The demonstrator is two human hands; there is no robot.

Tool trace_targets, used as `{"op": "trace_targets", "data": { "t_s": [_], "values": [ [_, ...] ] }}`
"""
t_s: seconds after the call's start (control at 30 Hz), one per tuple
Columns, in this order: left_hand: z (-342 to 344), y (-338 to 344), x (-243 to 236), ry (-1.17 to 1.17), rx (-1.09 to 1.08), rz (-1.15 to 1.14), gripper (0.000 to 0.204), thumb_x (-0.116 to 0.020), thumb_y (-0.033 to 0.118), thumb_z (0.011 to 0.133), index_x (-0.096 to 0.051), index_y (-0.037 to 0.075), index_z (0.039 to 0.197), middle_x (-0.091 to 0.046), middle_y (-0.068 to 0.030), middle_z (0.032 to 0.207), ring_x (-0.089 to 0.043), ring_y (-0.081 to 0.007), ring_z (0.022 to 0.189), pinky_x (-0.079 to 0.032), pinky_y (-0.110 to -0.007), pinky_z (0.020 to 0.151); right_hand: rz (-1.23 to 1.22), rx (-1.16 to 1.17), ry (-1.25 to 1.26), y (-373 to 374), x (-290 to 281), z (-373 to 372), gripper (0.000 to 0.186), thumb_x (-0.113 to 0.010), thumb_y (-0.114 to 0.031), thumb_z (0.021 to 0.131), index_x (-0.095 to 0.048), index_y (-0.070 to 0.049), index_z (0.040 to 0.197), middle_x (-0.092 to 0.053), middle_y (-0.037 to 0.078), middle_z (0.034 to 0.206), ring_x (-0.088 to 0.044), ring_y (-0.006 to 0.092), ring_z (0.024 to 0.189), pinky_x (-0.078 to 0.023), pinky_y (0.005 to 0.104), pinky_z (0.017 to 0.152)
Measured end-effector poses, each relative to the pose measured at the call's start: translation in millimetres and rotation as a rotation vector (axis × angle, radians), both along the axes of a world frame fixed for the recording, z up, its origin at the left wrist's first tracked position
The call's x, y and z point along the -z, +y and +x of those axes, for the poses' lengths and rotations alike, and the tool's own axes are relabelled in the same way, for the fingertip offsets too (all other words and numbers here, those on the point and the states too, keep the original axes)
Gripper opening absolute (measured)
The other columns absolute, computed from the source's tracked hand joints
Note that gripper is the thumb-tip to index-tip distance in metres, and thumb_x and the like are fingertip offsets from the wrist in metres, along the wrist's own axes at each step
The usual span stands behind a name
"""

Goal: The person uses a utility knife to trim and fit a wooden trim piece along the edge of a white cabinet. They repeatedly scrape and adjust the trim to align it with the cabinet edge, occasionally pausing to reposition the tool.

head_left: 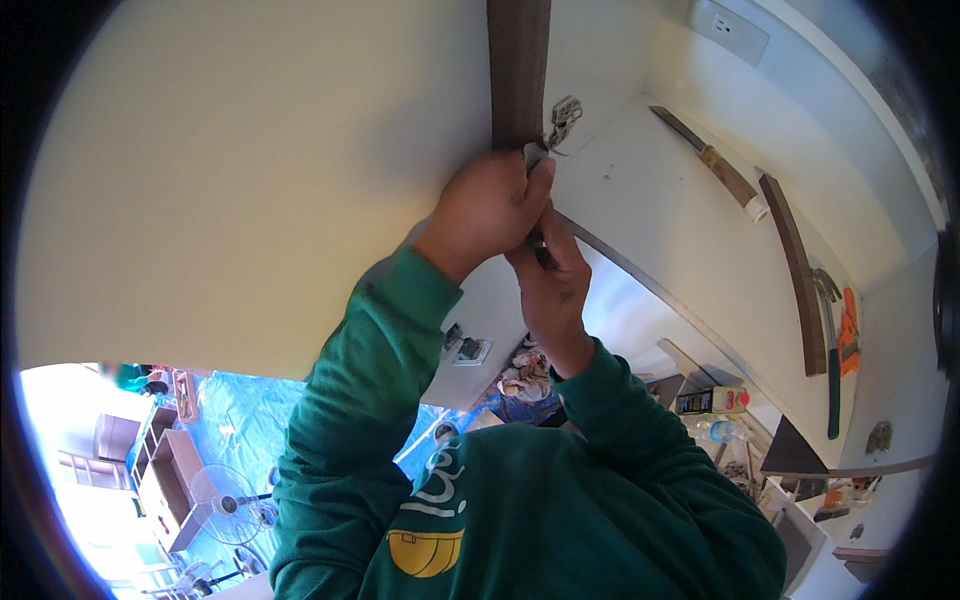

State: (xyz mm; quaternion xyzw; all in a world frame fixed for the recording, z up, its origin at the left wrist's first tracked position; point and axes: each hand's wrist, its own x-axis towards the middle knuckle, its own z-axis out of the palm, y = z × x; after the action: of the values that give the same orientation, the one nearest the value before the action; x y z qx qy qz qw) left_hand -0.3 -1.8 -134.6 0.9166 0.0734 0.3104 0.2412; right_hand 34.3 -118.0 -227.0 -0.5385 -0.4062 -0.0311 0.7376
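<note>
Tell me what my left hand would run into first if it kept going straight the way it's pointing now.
Most likely the dark brown wooden strip on the cream panel. The left hand points up the picture, its fingertips right at the strip's lower end, beside a small metal bracket. Depth is unclear, so it may touch already.

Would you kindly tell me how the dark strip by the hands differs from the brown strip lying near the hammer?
The dark strip runs straight up the pale panel, reaching the left hand; the brown strip lies slanted on the white surface, untouched. The dark strip looks wider and darker. Both are long, flat and narrow.
</note>
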Motion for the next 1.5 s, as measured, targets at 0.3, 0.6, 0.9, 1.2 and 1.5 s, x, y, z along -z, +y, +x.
{"op": "trace_targets", "data": {
  "t_s": [0.3,0.6,0.9,1.2,1.5],
  "values": [
    [5,0,1,-0.007,0.013,-0.025,0.047,-0.053,0.035,0.105,-0.067,0.0,0.077,-0.064,-0.0225,0.069,-0.066,-0.0413,0.066,-0.052,-0.049,0.065,0.078,0.012,0.021,5,1,-1,0.056,-0.072,-0.001,0.094,-0.054,0.0,0.147,-0.061,0.009,0.105,-0.061,0.0178,0.094,-0.052,0.0288,0.08],
    [0,-4,6,-0.107,0.002,-0.086,0.04,-0.055,0.03,0.105,-0.064,0.0,0.08,-0.064,-0.0222,0.071,-0.064,-0.0416,0.066,-0.051,-0.047,0.062,-0.03,0.095,-0.109,-1,1,2,0.059,-0.072,0.0,0.092,-0.053,0.0,0.148,-0.061,0.011,0.107,-0.064,0.0203,0.098,-0.055,0.0311,0.081],
    [5,-4,2,-0.08,-0.02,-0.134,0.048,-0.059,0.037,0.1,-0.066,-0.005,0.077,-0.065,-0.0283,0.074,-0.066,-0.0466,0.072,-0.055,-0.052,0.07,-0.051,0.115,-0.137,-4,-7,3,0.06,-0.073,0.001,0.091,-0.053,0.001,0.148,-0.062,0.013,0.109,-0.066,0.0207,0.096,-0.055,0.0309,0.081],
    [8,-1,-4,-0.083,-0.014,0.002,0.043,-0.056,0.033,0.104,-0.064,-0.001,0.078,-0.063,-0.0247,0.069,-0.064,-0.0444,0.065,-0.052,-0.051,0.063,-0.006,0.071,-0.069,-1,-10,3,0.058,-0.072,0.003,0.091,-0.055,0.002,0.146,-0.061,0.008,0.098,-0.061,0.0146,0.087,-0.052,0.0282,0.074],
    [7,-6,-5,-0.123,-0.023,-0.019,0.041,-0.056,0.031,0.104,-0.065,-0.002,0.081,-0.064,-0.0254,0.072,-0.065,-0.0453,0.067,-0.052,-0.051,0.065,0.0,0.083,-0.088,-2,-7,7,0.059,-0.071,0.002,0.091,-0.054,0.001,0.148,-0.063,0.008,0.096,-0.063,0.0153,0.087,-0.053,0.0284,0.076]
  ]
}}
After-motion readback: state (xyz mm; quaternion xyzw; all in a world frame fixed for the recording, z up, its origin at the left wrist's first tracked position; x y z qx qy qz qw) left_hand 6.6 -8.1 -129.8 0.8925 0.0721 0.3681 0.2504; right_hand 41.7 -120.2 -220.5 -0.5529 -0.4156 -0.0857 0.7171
